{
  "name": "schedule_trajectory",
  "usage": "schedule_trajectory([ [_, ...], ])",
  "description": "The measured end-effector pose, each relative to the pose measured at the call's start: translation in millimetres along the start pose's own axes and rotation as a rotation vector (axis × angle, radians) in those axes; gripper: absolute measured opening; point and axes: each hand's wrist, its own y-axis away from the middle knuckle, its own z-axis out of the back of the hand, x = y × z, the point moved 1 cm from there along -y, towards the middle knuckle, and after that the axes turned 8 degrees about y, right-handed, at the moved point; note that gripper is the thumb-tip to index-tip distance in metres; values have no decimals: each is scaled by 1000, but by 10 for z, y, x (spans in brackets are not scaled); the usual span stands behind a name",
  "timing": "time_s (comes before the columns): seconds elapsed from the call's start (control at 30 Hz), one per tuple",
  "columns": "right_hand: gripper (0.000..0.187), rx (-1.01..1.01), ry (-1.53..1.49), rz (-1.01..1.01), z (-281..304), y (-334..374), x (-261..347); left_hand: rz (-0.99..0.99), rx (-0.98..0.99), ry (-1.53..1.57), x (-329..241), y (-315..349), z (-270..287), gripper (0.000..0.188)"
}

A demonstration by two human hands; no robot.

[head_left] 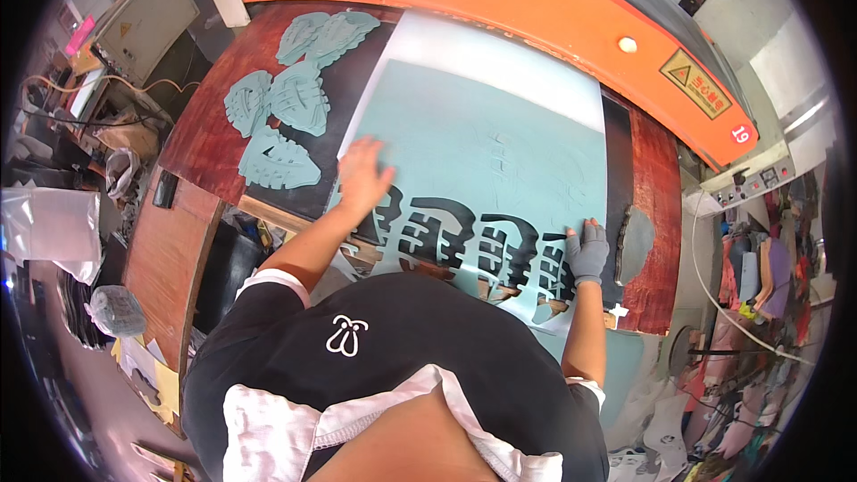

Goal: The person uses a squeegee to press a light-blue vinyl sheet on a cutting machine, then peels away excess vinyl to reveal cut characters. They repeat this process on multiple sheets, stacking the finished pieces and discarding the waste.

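A pale teal sheet (428, 125) lies on a white board (464, 40) in front of me. Along its near side runs a row of cut-out openings with toothed edges, through which dark material shows. My left hand (364, 177) is bare and open, fingers spread, at the sheet's left edge; whether it presses down is hard to tell. At the right edge, my right hand (587, 254) wears a grey fingerless glove. It rests open beside the last cut-out, fingers stretched away from me. Neither hand grips anything.
Several stacks of cut teal pieces (299, 94) lie on the left of the red-brown table (210, 116). Another stack (636, 241) stands at the right. An orange machine beam (536, 13) spans the far side. A wooden side table (165, 259) stands at my left.
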Motion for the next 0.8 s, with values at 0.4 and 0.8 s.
schedule_trajectory([
  [0.4,62,62,-407,702,144,-958,2465,1023,543,1475,618,-228,368,45],
  [0.8,63,290,-807,848,-313,-1064,3330,832,592,1898,536,-166,-33,48],
])
